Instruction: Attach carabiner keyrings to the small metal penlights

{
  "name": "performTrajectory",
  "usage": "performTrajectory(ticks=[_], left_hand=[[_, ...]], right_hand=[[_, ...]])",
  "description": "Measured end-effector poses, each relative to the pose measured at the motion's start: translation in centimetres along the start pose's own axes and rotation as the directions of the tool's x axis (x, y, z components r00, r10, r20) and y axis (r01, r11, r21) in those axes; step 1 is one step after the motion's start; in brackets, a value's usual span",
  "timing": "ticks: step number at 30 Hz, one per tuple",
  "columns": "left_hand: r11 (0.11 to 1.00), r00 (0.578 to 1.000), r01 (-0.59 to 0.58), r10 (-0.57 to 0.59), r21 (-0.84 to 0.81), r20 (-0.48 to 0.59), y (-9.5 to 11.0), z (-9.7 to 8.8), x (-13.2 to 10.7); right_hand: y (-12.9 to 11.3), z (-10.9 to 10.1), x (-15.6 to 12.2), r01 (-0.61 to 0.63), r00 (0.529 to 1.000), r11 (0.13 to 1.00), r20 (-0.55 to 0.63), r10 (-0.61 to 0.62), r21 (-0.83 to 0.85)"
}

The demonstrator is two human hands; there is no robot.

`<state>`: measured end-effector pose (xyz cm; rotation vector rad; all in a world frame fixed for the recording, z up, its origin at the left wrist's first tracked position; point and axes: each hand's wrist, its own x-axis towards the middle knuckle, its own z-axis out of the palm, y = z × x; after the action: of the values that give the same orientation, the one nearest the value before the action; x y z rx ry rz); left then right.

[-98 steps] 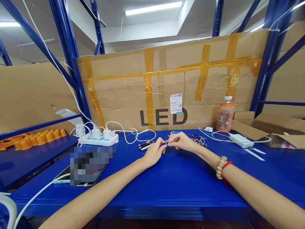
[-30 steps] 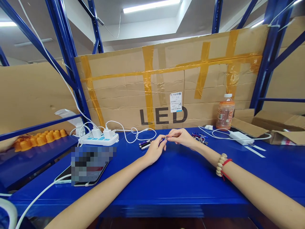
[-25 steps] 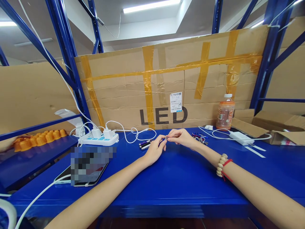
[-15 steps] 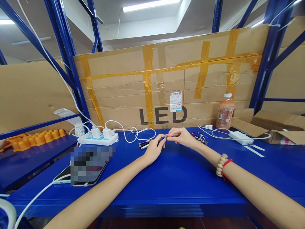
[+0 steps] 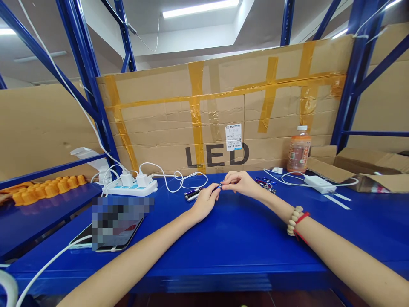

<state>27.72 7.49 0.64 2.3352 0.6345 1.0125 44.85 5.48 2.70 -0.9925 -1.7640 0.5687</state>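
Note:
My left hand and my right hand meet over the blue table, far from me. Both pinch one small blue cylindrical piece, a tiny flashlight by its look, between their fingertips. Just left of my left hand lie a few more small dark cylinders. Behind my right hand sits a little heap of blue and metal parts. My right wrist wears a bead bracelet and a red cord.
A white power strip with chargers and cables stands back left. A phone lies front left. An orange drink bottle and a white adapter sit back right, by an open carton. Orange parts fill the left shelf. A taped cardboard wall closes the back.
My hands have stayed together at the same spot, fingers shifting slightly on the small piece. The view has drifted a little to the right.

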Motion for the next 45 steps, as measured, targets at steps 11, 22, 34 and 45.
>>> performTrajectory(ticks=[11, 22, 34, 45], left_hand=[[0.993, 0.995, -0.069, 0.062, 0.092, 0.075, 0.3, -0.4, -0.2], [0.987, 0.996, -0.082, 0.078, 0.139, 0.031, 0.3, -0.3, -0.1], [0.992, 0.997, -0.072, 0.072, 0.104, 0.0, 0.2, -0.3, 0.0], [0.998, 0.999, 0.009, -0.006, 0.064, -0.043, -0.3, 0.0, 0.1]], right_hand=[[-0.7, 0.1, -0.5, -0.041, 0.998, 0.999, 0.039, 0.042, -0.006], [0.1, 0.7, -0.5, -0.008, 1.0, 0.994, -0.024, 0.005, -0.11], [-0.2, 1.2, -0.7, -0.207, 0.978, 0.973, -0.032, 0.205, -0.097], [-0.3, 1.8, -0.6, -0.191, 0.979, 0.976, -0.097, 0.18, -0.109]])
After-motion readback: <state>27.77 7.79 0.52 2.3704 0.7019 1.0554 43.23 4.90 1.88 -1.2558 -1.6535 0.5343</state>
